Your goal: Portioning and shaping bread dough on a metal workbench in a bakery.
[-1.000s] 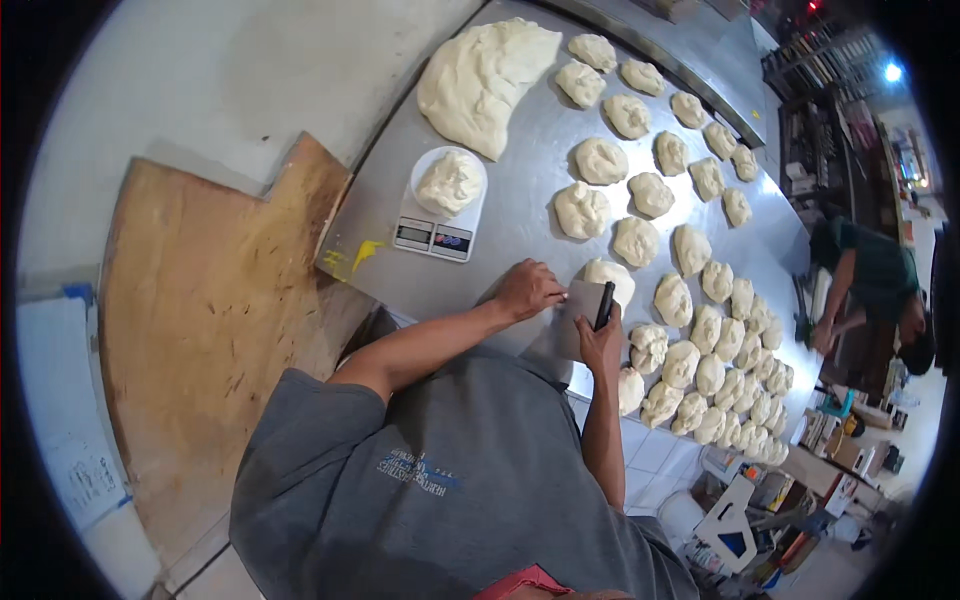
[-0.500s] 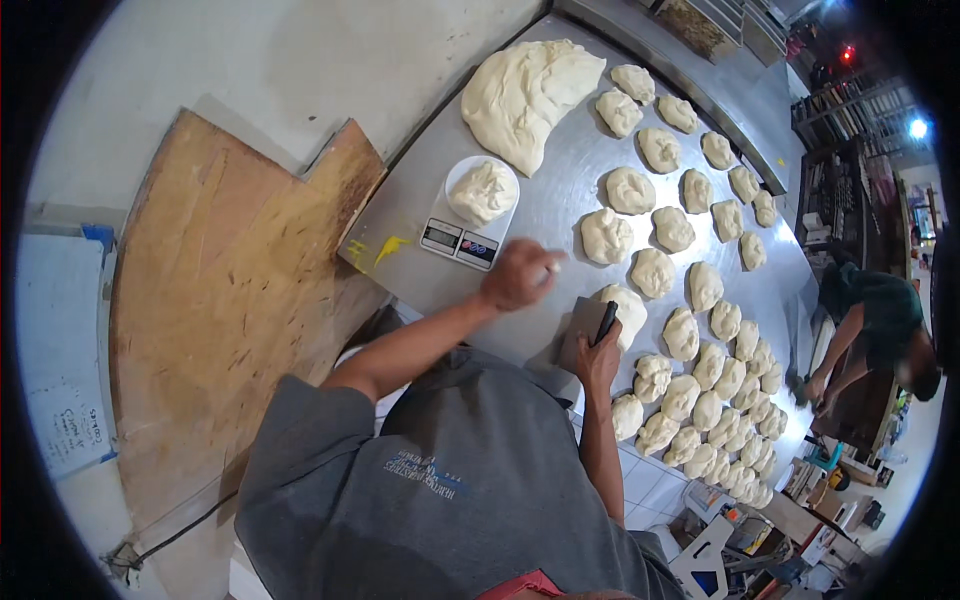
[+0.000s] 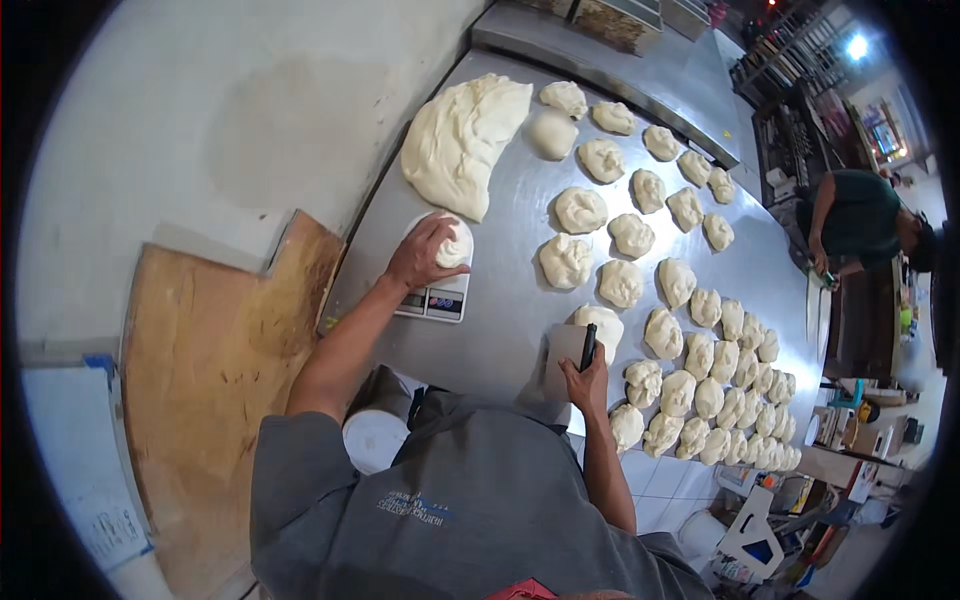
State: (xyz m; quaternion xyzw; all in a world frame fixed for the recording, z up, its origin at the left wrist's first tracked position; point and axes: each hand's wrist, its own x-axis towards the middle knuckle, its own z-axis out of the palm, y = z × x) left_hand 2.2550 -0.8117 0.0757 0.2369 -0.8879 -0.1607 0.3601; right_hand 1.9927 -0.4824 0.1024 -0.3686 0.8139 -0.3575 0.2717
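Observation:
My left hand [image 3: 428,257] has its fingers curved round a piece of dough [image 3: 455,246] on a small white digital scale [image 3: 447,303]. In my right hand [image 3: 588,379] is a dough scraper [image 3: 563,360] with a flat metal blade and a black handle, held low at the table's near edge. Just beyond the scraper lies another dough piece [image 3: 604,330], partly hidden by the blade. A large slab of dough [image 3: 465,140] rests past the scale, at the far left of the steel table [image 3: 500,270].
Rows of portioned dough [image 3: 632,235] cover the table's middle and right, packed closer at the near right. A wooden board [image 3: 215,400] and a wall border the left. Below the table edge stands a white bucket [image 3: 375,440]. Another person [image 3: 862,220] works at the far right.
My left hand has moved from above the bare tabletop onto the dough on the scale and closed round it. My right hand still holds the scraper near the same spot. The view has shifted.

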